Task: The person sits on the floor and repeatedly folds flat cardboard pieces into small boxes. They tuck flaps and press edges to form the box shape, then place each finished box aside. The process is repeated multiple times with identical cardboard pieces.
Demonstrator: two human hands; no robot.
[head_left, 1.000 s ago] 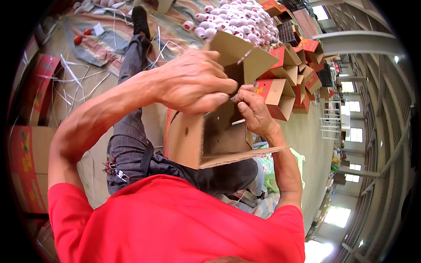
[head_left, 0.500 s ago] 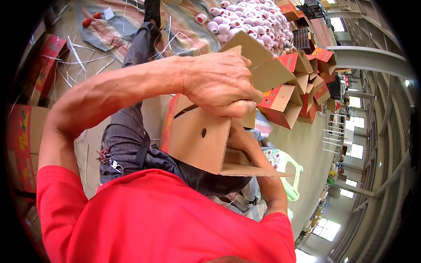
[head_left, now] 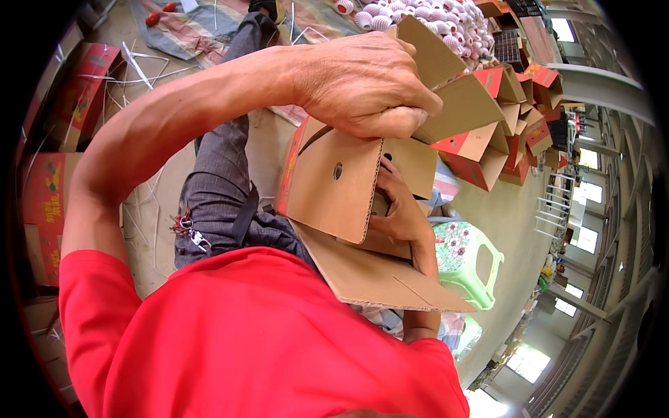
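Observation:
A brown cardboard box [head_left: 317, 184] with a red printed side lies tilted over my lap. Its open end is toward the right, with flaps spread out. One flap [head_left: 369, 275] extends toward my chest; others stand up beyond my left hand. My left hand [head_left: 369, 87] is closed over the far edge of the box, its fingertips hidden. Reaching in from the right, my right hand [head_left: 404, 209] is in the box's mouth. Its fingers and thumb are apart and curved, near a round hole in the inner wall.
Several red and brown open boxes [head_left: 481, 157] are piled at the right. Behind them lies a heap of net-wrapped round fruit [head_left: 446, 24]. A green stool [head_left: 481, 279] with a flowered seat stands at the right. Red boxes [head_left: 45, 202] and loose white straps [head_left: 139, 70] lie at the left.
The box has shifted up and right in view. The flap near my chest has swung out wider. My right hand, mostly hidden before, now shows its fingers; my left hand remains closed on the edge.

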